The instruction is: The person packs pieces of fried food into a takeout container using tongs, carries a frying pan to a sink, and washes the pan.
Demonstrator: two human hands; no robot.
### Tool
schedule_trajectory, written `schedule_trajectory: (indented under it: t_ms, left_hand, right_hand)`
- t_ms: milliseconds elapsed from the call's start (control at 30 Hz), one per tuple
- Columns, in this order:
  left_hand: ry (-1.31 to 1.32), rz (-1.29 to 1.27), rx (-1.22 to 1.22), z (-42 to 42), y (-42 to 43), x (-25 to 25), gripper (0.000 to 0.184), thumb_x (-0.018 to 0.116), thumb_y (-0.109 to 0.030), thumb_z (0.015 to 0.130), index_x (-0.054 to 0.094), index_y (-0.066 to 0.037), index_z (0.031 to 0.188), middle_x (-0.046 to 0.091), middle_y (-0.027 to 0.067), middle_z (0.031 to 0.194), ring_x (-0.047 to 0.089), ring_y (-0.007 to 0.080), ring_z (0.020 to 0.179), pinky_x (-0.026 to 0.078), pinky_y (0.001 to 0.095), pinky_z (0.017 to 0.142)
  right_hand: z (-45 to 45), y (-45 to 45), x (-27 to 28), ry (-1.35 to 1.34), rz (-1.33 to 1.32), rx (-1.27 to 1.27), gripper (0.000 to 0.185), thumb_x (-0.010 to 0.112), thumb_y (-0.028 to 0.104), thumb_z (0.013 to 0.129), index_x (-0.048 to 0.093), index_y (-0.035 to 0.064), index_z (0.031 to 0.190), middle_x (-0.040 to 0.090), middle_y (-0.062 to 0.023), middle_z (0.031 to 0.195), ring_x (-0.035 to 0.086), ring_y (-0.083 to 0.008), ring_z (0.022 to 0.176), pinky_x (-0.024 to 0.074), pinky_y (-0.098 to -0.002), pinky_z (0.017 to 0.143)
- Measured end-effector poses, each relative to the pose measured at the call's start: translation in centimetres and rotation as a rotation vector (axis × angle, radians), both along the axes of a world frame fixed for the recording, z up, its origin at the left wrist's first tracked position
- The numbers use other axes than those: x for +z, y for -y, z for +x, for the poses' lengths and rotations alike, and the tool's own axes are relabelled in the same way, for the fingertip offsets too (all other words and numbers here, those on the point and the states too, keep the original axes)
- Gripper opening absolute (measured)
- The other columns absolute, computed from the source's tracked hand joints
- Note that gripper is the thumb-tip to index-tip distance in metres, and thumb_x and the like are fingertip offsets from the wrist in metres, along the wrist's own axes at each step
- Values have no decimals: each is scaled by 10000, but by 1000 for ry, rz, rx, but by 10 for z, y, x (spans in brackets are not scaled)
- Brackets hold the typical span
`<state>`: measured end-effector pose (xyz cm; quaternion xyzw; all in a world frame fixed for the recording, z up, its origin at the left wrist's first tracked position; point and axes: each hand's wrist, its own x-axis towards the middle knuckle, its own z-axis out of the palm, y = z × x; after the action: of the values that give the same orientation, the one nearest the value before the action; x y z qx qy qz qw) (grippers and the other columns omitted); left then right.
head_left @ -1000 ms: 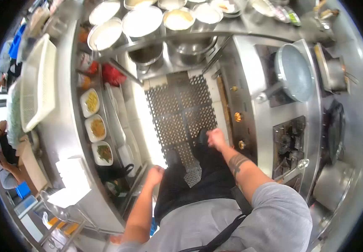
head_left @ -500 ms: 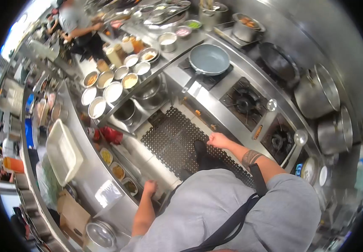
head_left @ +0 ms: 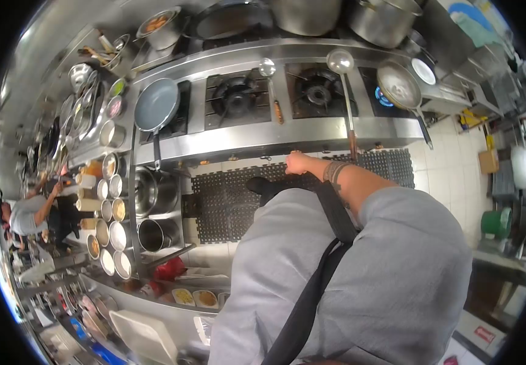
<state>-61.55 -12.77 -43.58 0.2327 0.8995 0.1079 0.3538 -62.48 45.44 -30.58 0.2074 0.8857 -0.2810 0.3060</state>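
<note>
My right hand (head_left: 297, 163) hangs loosely closed over the floor mat, just in front of the stove's front edge; nothing shows in its fingers. I cannot tell whether it touches the stove front. My left hand is out of view, behind my body or below the frame. On the stove (head_left: 214, 137) before me sit a grey frying pan (head_left: 156, 104) at the left and a smaller pan (head_left: 399, 86) at the right, partly over a blue flame. A wooden-handled ladle (head_left: 267, 68) and a longer ladle (head_left: 339, 61) lie between the burners.
Large pots (head_left: 384, 19) and a dark pan (head_left: 229, 19) stand behind the burners. Several small containers (head_left: 117, 236) line the left counter. A black perforated mat (head_left: 223, 207) covers the floor. Another person (head_left: 29, 214) works at the far left. A green bucket (head_left: 496, 223) is at right.
My view has turned right, so the stove now runs straight across ahead and the lit burner with its pan shows. My left hand has left the view; my right hand stays closed.
</note>
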Motion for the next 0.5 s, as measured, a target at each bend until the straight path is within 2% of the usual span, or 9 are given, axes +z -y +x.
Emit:
schedule_trajectory:
  t_ms: [67,167,200,300,333,367,400,433,500]
  left_hand:
    - [-15,-14,-61,-22,-5,6,226,636,-301,787,687,-109,895,675,189,921,653,370,905,540,473,752]
    - [-67,-24,-152,-52,-15,12,223,636,-298,784,687,-110,894,675,190,918,651,373,901,539,476,751]
    - [-98,-25,-188,-62,-20,15,223,636,-296,783,687,-110,894,675,190,917,650,374,899,538,477,751]
    - [-216,-10,-262,-82,-28,30,220,636,-293,780,687,-110,892,674,190,915,648,377,895,537,479,750]
    - [-371,132,-265,-81,-28,34,178,621,-220,832,662,-65,909,667,165,808,647,328,734,534,442,645]
    - [71,273,230,-73,-46,56,168,599,-184,873,638,-32,933,646,121,771,625,260,674,510,386,588]
    - [347,443,825,-65,-68,85,160,578,-148,913,615,2,957,624,78,734,603,193,613,487,329,530]
    - [417,538,991,-66,-72,78,163,570,-138,931,601,18,969,612,57,729,591,158,605,468,294,510]
    - [426,540,1032,-52,-76,69,180,584,-161,926,609,10,974,639,69,759,620,155,635,483,272,526]
  right_hand:
    - [27,-8,-17,-20,-111,-204,325,652,302,778,699,8,647,620,-130,520,637,-278,471,552,-393,543]
    - [75,-20,-18,-100,-46,-188,373,642,306,790,663,-5,585,615,-135,514,629,-278,459,553,-378,530]
    - [90,-23,-26,-93,-35,-243,373,626,298,789,652,2,564,606,-126,495,623,-287,449,549,-405,535]
    - [139,-46,-80,-264,211,356,265,625,254,754,691,23,644,642,-166,611,662,-318,585,544,-451,577]
    - [153,-57,-117,-277,338,601,230,627,245,740,706,39,674,655,-179,665,675,-328,650,544,-460,598]
    - [168,-61,-123,-243,306,594,211,629,245,735,719,56,701,660,-182,708,678,-331,704,545,-461,615]
    - [174,-61,-128,-217,284,599,198,632,244,730,731,74,728,665,-185,750,681,-334,758,547,-461,632]
    - [171,-59,-135,-97,265,496,189,643,242,744,748,85,747,677,-181,763,677,-331,766,549,-457,650]
    - [166,-47,-116,-251,-74,101,169,640,138,720,737,21,793,689,-202,769,686,-313,682,514,-450,597]
